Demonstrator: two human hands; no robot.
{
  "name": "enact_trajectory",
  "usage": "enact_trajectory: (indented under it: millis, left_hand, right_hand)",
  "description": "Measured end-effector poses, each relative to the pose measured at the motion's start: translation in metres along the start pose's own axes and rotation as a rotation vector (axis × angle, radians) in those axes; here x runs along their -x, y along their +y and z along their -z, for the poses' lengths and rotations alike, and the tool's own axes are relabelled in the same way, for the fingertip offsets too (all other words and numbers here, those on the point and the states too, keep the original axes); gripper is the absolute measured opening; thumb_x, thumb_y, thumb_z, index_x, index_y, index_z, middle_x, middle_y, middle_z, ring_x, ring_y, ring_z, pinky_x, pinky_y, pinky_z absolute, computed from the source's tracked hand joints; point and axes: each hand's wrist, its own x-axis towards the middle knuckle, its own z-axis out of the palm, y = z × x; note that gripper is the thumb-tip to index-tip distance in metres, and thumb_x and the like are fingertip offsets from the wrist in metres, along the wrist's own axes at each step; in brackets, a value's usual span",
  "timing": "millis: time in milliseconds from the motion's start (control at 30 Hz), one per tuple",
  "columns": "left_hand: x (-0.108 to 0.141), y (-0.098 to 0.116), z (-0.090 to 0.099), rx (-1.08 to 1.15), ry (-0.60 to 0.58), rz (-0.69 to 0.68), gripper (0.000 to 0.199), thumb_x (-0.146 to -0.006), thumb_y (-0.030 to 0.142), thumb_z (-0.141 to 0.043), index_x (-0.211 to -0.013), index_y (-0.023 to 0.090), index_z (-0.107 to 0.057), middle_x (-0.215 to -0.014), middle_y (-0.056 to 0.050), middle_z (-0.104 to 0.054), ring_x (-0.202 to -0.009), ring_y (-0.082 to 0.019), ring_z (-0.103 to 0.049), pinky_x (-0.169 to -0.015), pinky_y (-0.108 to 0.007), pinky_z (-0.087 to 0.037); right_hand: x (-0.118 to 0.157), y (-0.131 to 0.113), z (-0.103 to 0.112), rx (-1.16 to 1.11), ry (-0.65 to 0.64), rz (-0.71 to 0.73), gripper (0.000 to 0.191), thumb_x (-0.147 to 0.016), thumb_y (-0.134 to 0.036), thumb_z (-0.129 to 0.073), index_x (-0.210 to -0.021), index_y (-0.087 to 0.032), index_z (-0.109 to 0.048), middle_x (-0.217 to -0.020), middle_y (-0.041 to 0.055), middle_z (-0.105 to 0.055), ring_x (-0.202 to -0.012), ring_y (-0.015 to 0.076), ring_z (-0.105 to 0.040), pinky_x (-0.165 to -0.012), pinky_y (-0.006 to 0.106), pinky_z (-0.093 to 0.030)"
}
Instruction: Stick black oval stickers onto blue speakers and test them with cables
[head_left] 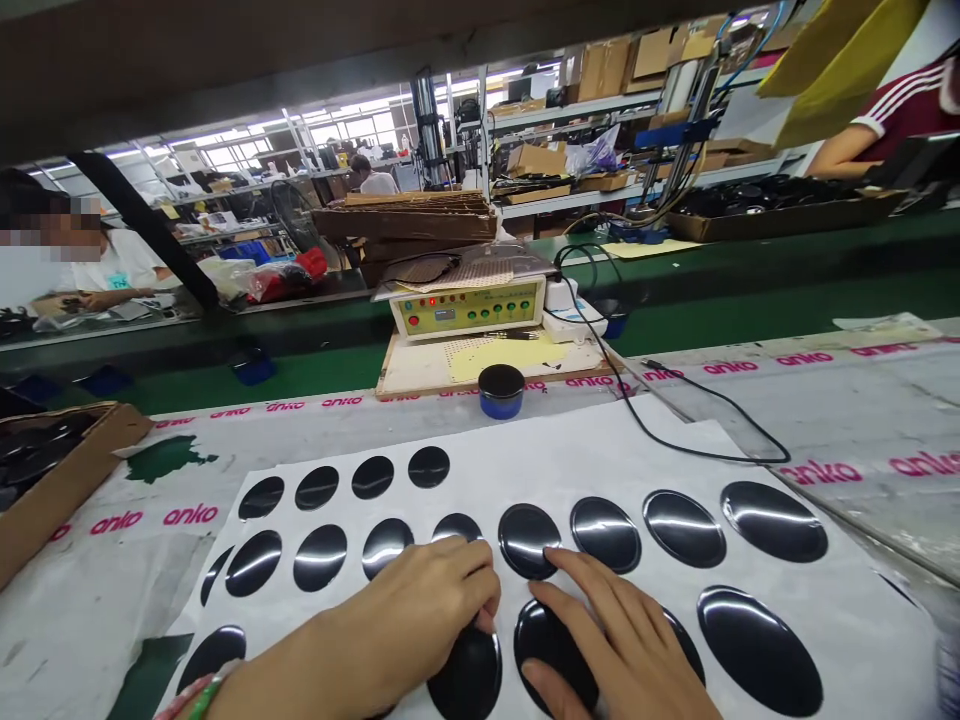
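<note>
A white sheet (570,445) bearing rows of glossy black round stickers lies before me. Above its middle, my left hand (431,610) is closed with curled fingers, and the fingertips hide whatever they may hold. Right under those fingertips is one black sticker (466,675); another sticker (459,527) shows partly behind the knuckles. My right hand (619,640) is open, its fingers spread over a black sticker (551,640) in the near row. Its index fingertip reaches the lower edge of a sticker (529,540) in the row behind.
Beyond the sheet stand a black-topped blue round container (501,392) and a control box (472,308) with buttons. A black cable (697,455) runs onto the sheet's back right. At left is a cardboard box (75,475) of black parts. Other people sit across the green bench.
</note>
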Motion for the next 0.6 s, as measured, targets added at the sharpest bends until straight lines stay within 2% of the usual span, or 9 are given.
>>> enact_trajectory:
  millis: [100,200,267,367,500,600]
  left_hand:
    - [0.002,0.000,0.001,-0.069,-0.005,-0.042,0.036,-0.068,-0.010,-0.045,-0.087,0.021,-0.047,-0.092,0.001,-0.058,-0.080,-0.017,-0.056,-0.065,-0.026,-0.045]
    - [0.011,-0.002,-0.006,-0.076,0.090,-0.078,0.030,-0.080,-0.006,-0.044,-0.094,0.020,-0.049,-0.094,-0.002,-0.059,-0.083,-0.017,-0.055,-0.069,-0.027,-0.046]
    - [0.017,-0.002,-0.011,-0.079,0.162,-0.089,0.029,-0.087,-0.001,-0.045,-0.106,0.019,-0.050,-0.096,-0.004,-0.060,-0.083,-0.017,-0.056,-0.071,-0.028,-0.047]
    - [0.022,0.000,-0.015,-0.151,0.240,-0.143,0.031,-0.091,0.006,-0.047,-0.119,0.017,-0.050,-0.096,-0.006,-0.062,-0.077,-0.018,-0.055,-0.065,-0.028,-0.047]
    - [0.020,0.001,-0.015,-0.109,0.332,-0.174,0.013,-0.092,0.010,-0.049,-0.100,0.016,-0.057,-0.091,-0.005,-0.064,-0.074,-0.017,-0.053,-0.063,-0.028,-0.046]
    - [0.017,0.004,-0.009,-0.020,0.289,-0.132,0.009,-0.090,0.008,-0.051,-0.089,0.017,-0.054,-0.091,-0.004,-0.063,-0.079,-0.017,-0.054,-0.069,-0.028,-0.048]
  right_hand:
    - [-0.005,-0.002,-0.001,0.048,-0.021,-0.004,0.037,-0.085,-0.050,-0.058,-0.113,-0.026,-0.063,-0.128,0.0052,-0.061,-0.107,0.0250,-0.063,-0.074,0.036,-0.056]
    - [-0.006,-0.002,0.002,0.049,-0.028,-0.010,0.036,-0.085,-0.049,-0.057,-0.112,-0.027,-0.064,-0.128,0.0042,-0.060,-0.108,0.0241,-0.062,-0.074,0.035,-0.056]
    - [-0.006,-0.003,0.003,0.050,-0.019,-0.009,0.036,-0.084,-0.050,-0.058,-0.111,-0.026,-0.065,-0.127,0.0044,-0.061,-0.107,0.0244,-0.063,-0.073,0.035,-0.055]
    - [-0.006,-0.004,0.002,0.052,-0.001,-0.012,0.036,-0.085,-0.050,-0.057,-0.109,-0.025,-0.066,-0.125,0.0056,-0.063,-0.106,0.0248,-0.064,-0.072,0.035,-0.055]
    - [-0.004,-0.004,-0.002,0.034,-0.012,-0.022,0.036,-0.085,-0.049,-0.057,-0.111,-0.025,-0.065,-0.127,0.0058,-0.061,-0.108,0.0248,-0.062,-0.075,0.035,-0.054]
    - [-0.003,-0.004,-0.004,0.016,-0.018,-0.024,0.036,-0.085,-0.049,-0.057,-0.112,-0.025,-0.064,-0.128,0.0058,-0.061,-0.109,0.0253,-0.061,-0.076,0.036,-0.053]
